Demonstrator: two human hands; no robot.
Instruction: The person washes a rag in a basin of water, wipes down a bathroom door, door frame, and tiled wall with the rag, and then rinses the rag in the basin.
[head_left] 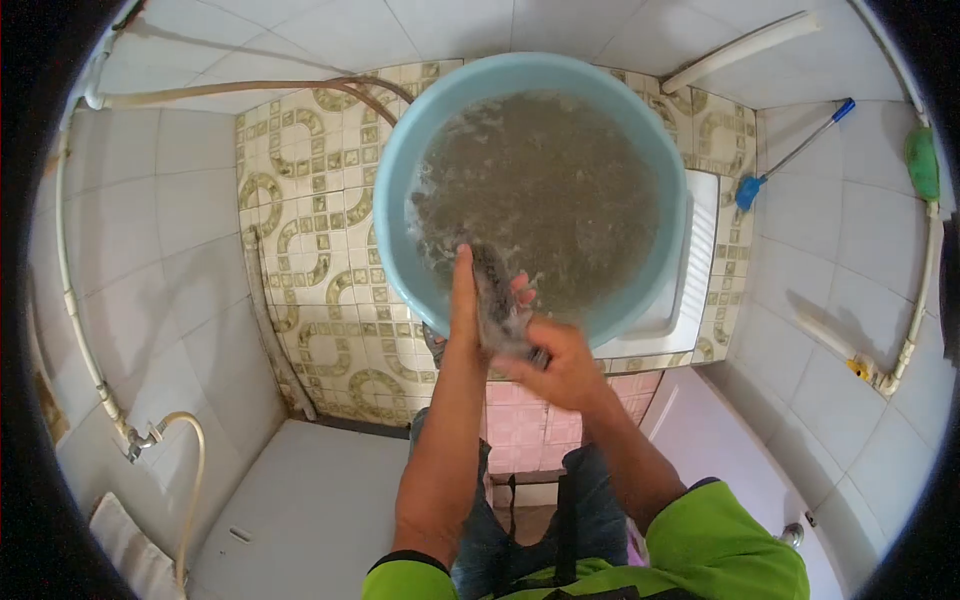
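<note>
A large light-blue tub holds murky grey-brown water with some foam. Over its near rim, my left hand lies along a wet, dark grey soapy item, its fingers pointing toward the water and partly hidden behind the item. My right hand is closed on the near end of the same item, blurred a little by motion. The item looks like cloth, but its exact kind is unclear.
A white squat-toilet edge shows beneath the tub's right side. A hose runs behind the tub from the left. A blue brush leans at the right wall. A tap with a hose is at left.
</note>
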